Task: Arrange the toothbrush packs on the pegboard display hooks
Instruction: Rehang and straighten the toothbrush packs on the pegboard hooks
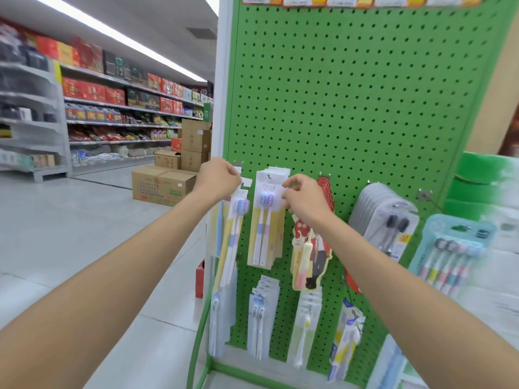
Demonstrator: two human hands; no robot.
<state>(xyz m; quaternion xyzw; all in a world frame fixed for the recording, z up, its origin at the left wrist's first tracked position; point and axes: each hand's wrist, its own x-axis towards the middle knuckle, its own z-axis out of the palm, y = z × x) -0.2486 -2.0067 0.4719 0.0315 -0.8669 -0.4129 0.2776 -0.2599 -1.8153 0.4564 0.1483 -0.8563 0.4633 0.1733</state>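
A green pegboard [351, 108] stands in front of me, with toothbrush packs hanging on hooks in its lower part. My left hand [217, 178] pinches the top of a yellow two-brush pack [233, 234] at the board's left edge, by a hook. My right hand [304, 196] holds the upper right edge of a stack of matching packs [265, 228] hanging on the neighbouring hook. To the right hang a red cartoon pack [309, 254], a thick stack of clear packs with dark brushes [387, 217] and a blue multi-brush pack [452, 248].
A lower row holds several more packs [261, 315]. An empty hook [424, 196] juts out at the right. Cardboard boxes [163, 185] stand on the aisle floor to the left, and stocked shelves [112, 108] run behind. Green bins [483, 186] sit to the right.
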